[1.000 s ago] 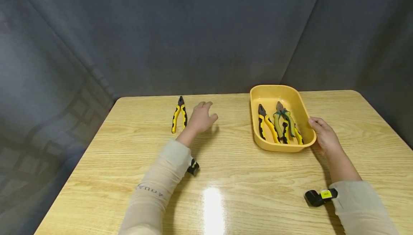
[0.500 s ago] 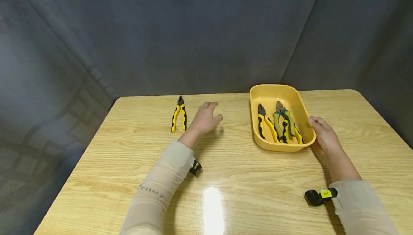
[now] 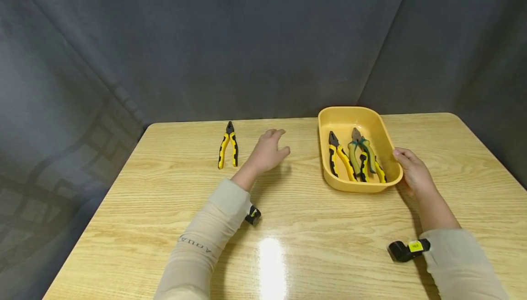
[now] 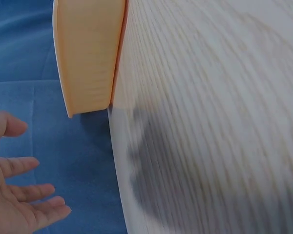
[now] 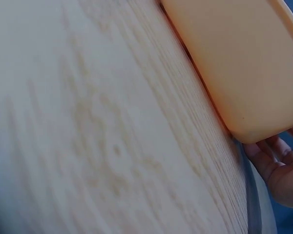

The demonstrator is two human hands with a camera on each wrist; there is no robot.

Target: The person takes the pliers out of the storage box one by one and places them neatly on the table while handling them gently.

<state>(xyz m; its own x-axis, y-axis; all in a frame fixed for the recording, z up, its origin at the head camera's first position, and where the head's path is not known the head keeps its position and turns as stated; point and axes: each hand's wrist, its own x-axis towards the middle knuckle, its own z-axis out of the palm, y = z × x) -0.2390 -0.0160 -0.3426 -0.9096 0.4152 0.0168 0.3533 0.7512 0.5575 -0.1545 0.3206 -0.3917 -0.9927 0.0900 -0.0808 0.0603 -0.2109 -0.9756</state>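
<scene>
In the head view my left hand [image 3: 268, 152] hovers over the table with spread fingers and holds nothing. Yellow-and-black pliers [image 3: 228, 147] lie to its left, handles apart and nose toward the back edge. On the right, my right hand [image 3: 413, 172] grips the side of a yellow plastic bin [image 3: 343, 185], thumb at the rim and fingers outside, partly hidden. Inside lie more yellow-and-black pliers [image 3: 334, 141] and green-handled pliers [image 3: 356, 136], which cross over another yellow-and-black pair. The left wrist view has the loose left-hand fingers apart from the bin [image 4: 88, 58].
The light wood table [image 3: 313, 227] ends at a back edge close behind the pliers and the bin. A dark grey cloth [image 3: 263, 44] hangs behind it. Small black cameras [image 3: 405, 250] are strapped to both wrists.
My left hand has drifted right, away from the loose pliers and toward the bin, with its fingers still loose. The right hand keeps its hold on the bin.
</scene>
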